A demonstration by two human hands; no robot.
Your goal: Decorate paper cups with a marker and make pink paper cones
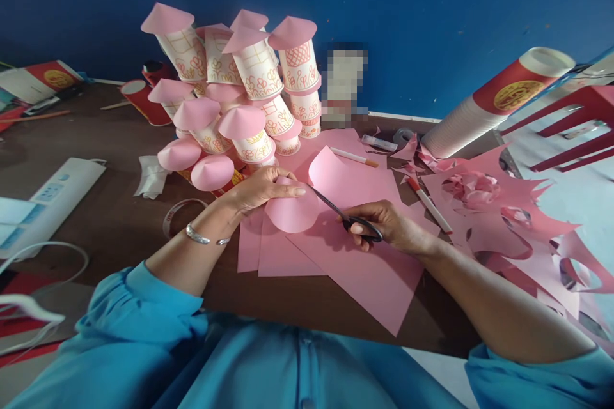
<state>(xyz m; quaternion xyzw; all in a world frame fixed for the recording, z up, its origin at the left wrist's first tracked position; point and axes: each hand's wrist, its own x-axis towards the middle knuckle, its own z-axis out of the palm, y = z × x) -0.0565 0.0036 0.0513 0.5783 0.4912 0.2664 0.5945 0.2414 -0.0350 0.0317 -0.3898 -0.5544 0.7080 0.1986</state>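
Head view: left hand [278, 190] pinches a pink disc [292, 214], unconed; right hand [378, 223] grips scissors [336, 208]; cone-topped cups [261, 77] stand assembled, far left.

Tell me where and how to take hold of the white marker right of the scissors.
Grip the marker at mid-barrel, probably coming down from above and its left. It is slender and lies slantwise with its white middle uncovered; pink scraps crowd its right side, while flat pink sheets to its left leave easier access.
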